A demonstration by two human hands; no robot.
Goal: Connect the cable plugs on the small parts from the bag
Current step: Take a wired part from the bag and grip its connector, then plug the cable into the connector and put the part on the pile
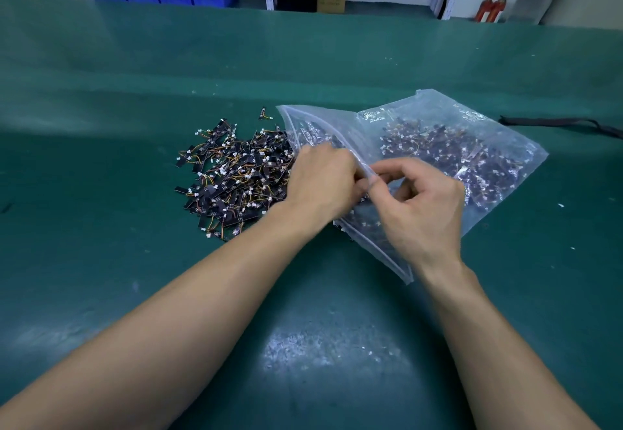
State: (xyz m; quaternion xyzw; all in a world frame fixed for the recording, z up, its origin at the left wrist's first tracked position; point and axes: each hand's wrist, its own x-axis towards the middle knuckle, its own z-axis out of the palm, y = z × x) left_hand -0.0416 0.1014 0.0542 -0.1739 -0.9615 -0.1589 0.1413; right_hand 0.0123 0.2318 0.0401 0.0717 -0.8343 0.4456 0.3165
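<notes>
Bag: clear plastic zip bag (pixel 438 119), middle of the green worktop (pixel 135 92).
Right hand (pixel 421 203): thumb and forefinger pinch its rim.
Left hand (pixel 320 180): curled at the mouth (grip hidden).
Pile: small black wired parts (pixel 232 173), just left.

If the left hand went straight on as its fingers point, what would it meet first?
The left hand would likely meet the zip rim of the bag, pinched by the right hand; depth unclear.
</notes>
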